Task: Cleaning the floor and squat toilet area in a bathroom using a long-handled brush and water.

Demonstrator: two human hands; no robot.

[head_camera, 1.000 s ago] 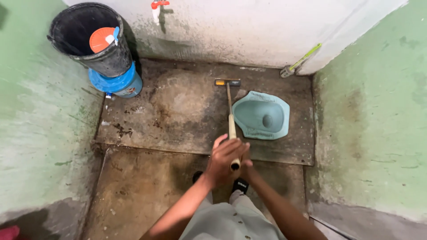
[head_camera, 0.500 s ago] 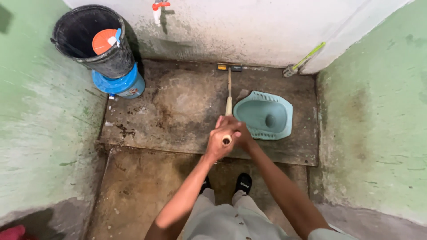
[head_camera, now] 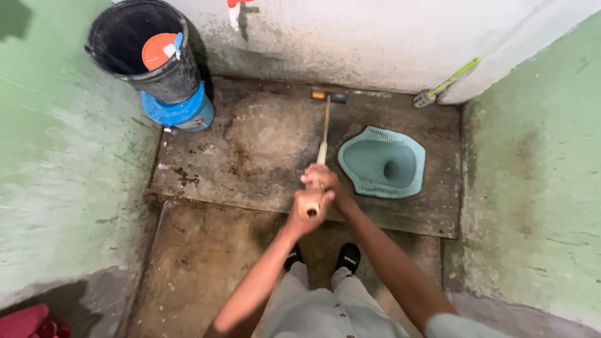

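Pushed farther toward the white back wall (head_camera: 375, 44) since a second ago, the head (head_camera: 329, 96) of the long-handled scrub brush (head_camera: 324, 134) now lies at the foot of that wall, where earlier it sat about level with the squat toilet pan (head_camera: 382, 163). Both hands are clamped together around the upper end of the wooden handle, the left hand (head_camera: 307, 209) nearer the camera with the handle's butt showing between its fingers, the right hand (head_camera: 322, 180) just beyond it and touching it. From the grip, the handle runs over the stained concrete floor (head_camera: 263, 138) just left of the toilet pan, without touching it as far as the view shows. Well left of the toilet pan, against the green side wall (head_camera: 56, 163), a black bucket (head_camera: 150, 56) stands on a blue container (head_camera: 181, 112), with an orange dipper (head_camera: 159, 50) inside the bucket. Beyond the toilet pan on its right, a green-handled brush (head_camera: 444, 84) leans in the corner. Below the hands, the person's black shoes (head_camera: 347, 256) stand on the lower step.
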